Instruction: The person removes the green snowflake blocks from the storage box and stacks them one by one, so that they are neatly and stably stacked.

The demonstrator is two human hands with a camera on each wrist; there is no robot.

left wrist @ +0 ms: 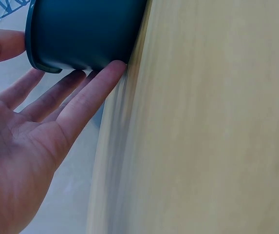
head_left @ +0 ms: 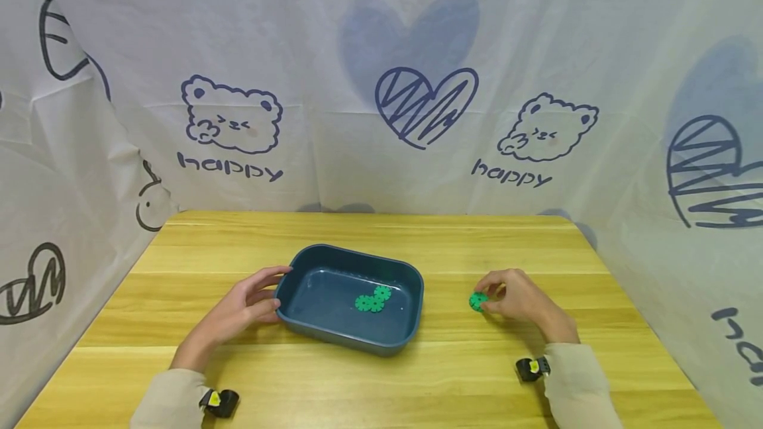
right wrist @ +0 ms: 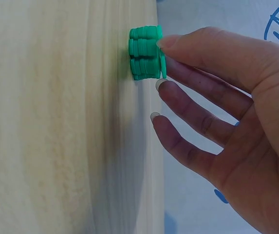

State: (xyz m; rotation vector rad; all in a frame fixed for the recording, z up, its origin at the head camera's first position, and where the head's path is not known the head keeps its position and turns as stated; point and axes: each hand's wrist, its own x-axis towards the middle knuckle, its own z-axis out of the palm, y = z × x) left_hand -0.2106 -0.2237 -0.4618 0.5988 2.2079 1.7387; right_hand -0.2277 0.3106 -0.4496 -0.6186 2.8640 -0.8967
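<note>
Left hand on tray, right hand pinching green disc

Left hand (head_left: 253,300): fingers fairly straight, tips against the outer wall at one end of the tray (head_left: 357,343). Right hand (head_left: 524,296): thumb and a finger pinch the top disc (head_left: 475,300) of a short green stack (right wrist: 141,53) on the bench, to the right of the tray and well apart from it; other fingers loosely bent.

Tray: one, dark blue-green, smooth, slightly glossy, rounded rectangle, raised walls, looks like plastic. Inside: three green discs (head_left: 375,304), thin, flat, round, notched edges, grouped toward the tray's right side, touching or overlapping. Stack: same green, layers with notches roughly lined up, top disc slightly tilted off the rest; exact layer count can't be told.

Bench (head_left: 465,376): one, light yellow wood look, streaky grain. Behind and at sides: pale creased cloth (head_left: 322,51), printed with hearts; back part has two bear outlines, each with "happy" below. Two beige sleeves (head_left: 173,402), two black wrist devices (head_left: 223,403), one per wrist, yellow mark on each.
</note>
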